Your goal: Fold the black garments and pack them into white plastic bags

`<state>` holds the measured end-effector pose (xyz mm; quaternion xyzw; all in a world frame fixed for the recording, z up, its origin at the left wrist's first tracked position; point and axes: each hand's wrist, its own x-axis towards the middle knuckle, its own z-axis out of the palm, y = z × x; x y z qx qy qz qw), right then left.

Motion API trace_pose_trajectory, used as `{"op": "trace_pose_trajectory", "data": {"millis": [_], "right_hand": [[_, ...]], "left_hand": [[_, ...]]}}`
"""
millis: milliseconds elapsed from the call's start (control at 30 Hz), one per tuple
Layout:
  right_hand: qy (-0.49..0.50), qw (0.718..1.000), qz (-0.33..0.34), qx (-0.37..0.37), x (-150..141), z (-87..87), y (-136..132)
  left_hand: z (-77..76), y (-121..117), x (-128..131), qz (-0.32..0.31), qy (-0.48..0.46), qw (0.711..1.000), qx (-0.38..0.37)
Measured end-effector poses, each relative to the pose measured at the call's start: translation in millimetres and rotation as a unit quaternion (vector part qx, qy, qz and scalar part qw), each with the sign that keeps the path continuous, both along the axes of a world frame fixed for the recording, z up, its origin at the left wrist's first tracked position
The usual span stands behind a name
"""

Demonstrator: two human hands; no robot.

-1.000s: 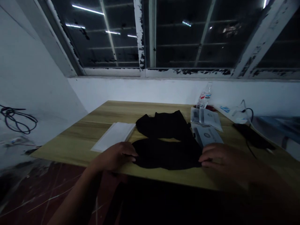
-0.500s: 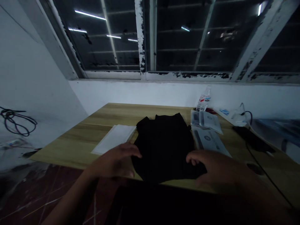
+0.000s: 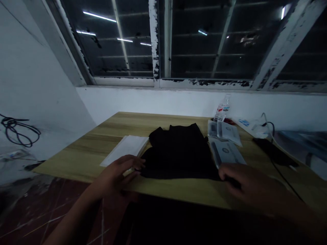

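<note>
Shirt (image 3: 178, 153), black, lies flat on the wooden table (image 3: 178, 189), between a white packet (image 3: 125, 149) and printed plastic sleeves (image 3: 225, 152). Left hand (image 3: 116, 175) hangs open just beside its hem; right hand (image 3: 249, 187) sits curled at the opposite corner, its grip unclear. Plastic water bottle (image 3: 222, 109) stands behind the sleeves.
</note>
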<state>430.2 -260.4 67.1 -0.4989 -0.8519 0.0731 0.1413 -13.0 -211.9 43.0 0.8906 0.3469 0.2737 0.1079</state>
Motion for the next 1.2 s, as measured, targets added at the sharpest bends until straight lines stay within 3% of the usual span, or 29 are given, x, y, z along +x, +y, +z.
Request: {"op": "trace_pose_trajectory", "data": {"millis": [200,333,500,667,767,833,967,1033,1100,1200], "right_hand": [[0.038,0.99,-0.033,0.13,14.4,18.6,4.1],[0.113,0.973,-0.054,0.196,13.5,33.2,-2.6],[0.177,0.979,-0.027,0.101,9.2,35.5,-10.2],[0.103,0.994,0.034,0.009,5.3,35.9,-0.6],[0.072,0.997,0.041,-0.003,6.1,29.6,17.6],[0.096,0.995,0.038,0.002,9.3,26.3,30.8],[0.15,0.987,0.01,-0.06,18.0,33.0,62.2],[0.191,0.98,-0.036,-0.047,18.6,41.3,85.7],[0.248,0.964,-0.089,0.022,14.2,50.7,115.3],[0.344,0.919,-0.139,0.136,2.1,64.9,162.0]], "left_hand": [[8.3,0.7,-4.9,0.146,-0.057,0.985,0.078],[33.9,-7.0,-10.3,0.174,-0.066,0.982,0.044],[68.7,-19.9,-9.9,0.155,-0.089,0.983,-0.029],[72.0,-17.7,-13.3,0.132,-0.075,0.982,-0.116],[60.3,0.0,-16.1,0.124,-0.039,0.985,-0.117],[52.0,14.6,-15.6,0.121,-0.027,0.985,-0.119],[46.2,49.0,-9.6,0.121,-0.033,0.983,-0.133],[51.1,73.8,-5.3,0.121,-0.055,0.984,-0.12],[60.9,105.0,0.5,0.12,-0.077,0.986,-0.088],[82.4,154.2,12.4,0.195,-0.127,0.972,0.021]]}}
